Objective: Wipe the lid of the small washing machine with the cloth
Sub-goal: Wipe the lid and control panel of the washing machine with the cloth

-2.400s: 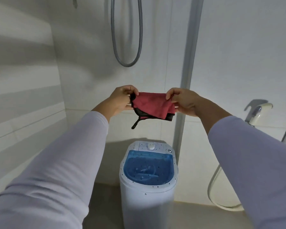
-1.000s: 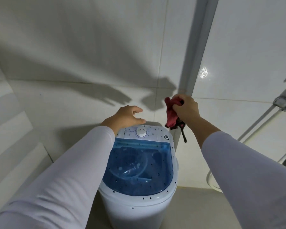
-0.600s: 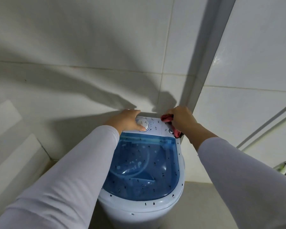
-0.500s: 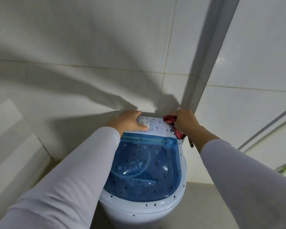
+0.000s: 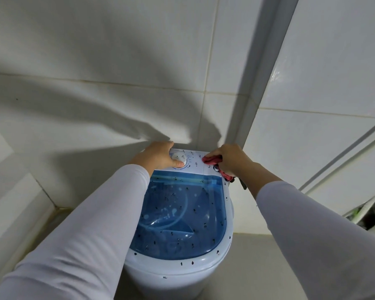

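The right hand (image 5: 230, 159) is pressing a bunched red cloth (image 5: 212, 159), fingers curled around it, on the white control panel (image 5: 195, 163) behind the speckled translucent blue lid (image 5: 182, 213), while the left hand (image 5: 158, 156), fingers loosely spread and gripping nothing, is resting against the round white dial (image 5: 178, 158), which risks getting turned.

The washing machine (image 5: 178, 245) stands in the wall corner. On its rear panel, the left hand (image 5: 158, 155) lies left by the dial (image 5: 178, 158); the right hand (image 5: 230, 158) presses the cloth (image 5: 211, 159) at right, behind the lid (image 5: 182, 215).
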The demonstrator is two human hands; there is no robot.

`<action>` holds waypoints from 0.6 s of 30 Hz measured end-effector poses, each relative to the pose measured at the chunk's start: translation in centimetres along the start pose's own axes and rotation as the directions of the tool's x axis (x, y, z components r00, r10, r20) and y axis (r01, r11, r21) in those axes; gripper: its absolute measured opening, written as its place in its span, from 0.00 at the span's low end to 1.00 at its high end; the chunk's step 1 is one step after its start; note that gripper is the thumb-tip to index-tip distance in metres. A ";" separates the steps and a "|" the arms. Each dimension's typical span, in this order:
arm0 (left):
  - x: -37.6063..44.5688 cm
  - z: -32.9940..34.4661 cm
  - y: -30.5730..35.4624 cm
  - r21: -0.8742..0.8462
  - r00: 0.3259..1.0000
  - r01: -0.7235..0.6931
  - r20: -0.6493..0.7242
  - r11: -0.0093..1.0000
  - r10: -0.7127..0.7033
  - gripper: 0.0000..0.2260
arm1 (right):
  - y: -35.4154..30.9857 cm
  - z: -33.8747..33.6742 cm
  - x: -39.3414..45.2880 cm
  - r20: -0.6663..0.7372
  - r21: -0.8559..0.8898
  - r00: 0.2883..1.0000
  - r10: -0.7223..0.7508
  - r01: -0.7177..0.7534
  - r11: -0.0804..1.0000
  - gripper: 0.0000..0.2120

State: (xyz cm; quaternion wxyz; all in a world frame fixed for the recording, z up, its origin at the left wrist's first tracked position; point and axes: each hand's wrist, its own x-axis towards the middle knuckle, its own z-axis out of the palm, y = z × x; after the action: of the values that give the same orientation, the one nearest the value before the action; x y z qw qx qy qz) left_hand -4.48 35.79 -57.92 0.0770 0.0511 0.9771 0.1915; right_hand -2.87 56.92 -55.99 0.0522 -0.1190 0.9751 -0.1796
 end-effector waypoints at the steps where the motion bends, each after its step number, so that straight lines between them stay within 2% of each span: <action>1: 0.1 0.0 0.0 0.001 1.000 0.006 -0.003 1.000 -0.006 0.35 | 0.1 -0.1 -0.2 0.025 -0.019 0.999 -0.020 0.021 1.000 0.25; 3: 0.2 0.1 0.0 0.003 1.000 0.019 -0.005 1.000 -0.019 0.33 | 0.3 -0.4 -0.6 0.073 -0.064 0.996 -0.052 0.056 0.996 0.27; 6: 0.3 0.1 0.1 -0.002 0.999 0.037 -0.008 0.999 -0.037 0.35 | 0.8 -0.4 -1.0 0.068 -0.153 0.992 -0.106 0.116 0.981 0.28; 9: 0.3 0.1 0.1 -0.015 0.999 0.045 -0.010 0.999 -0.045 0.36 | 1.4 -0.3 -1.4 0.061 -0.148 0.987 -0.149 0.156 0.977 0.26; 18: 0.4 0.2 0.1 -0.019 0.999 0.038 0.001 0.999 -0.038 0.35 | 2.5 0.5 -2.7 -0.026 -0.097 0.994 -0.106 0.103 0.990 0.21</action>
State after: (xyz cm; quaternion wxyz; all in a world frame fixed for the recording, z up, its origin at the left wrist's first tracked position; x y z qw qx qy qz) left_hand -4.86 36.04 -58.10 0.0816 0.0319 0.9760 0.1995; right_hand -0.73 59.66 -57.24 0.0220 -0.1696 0.9757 -0.1369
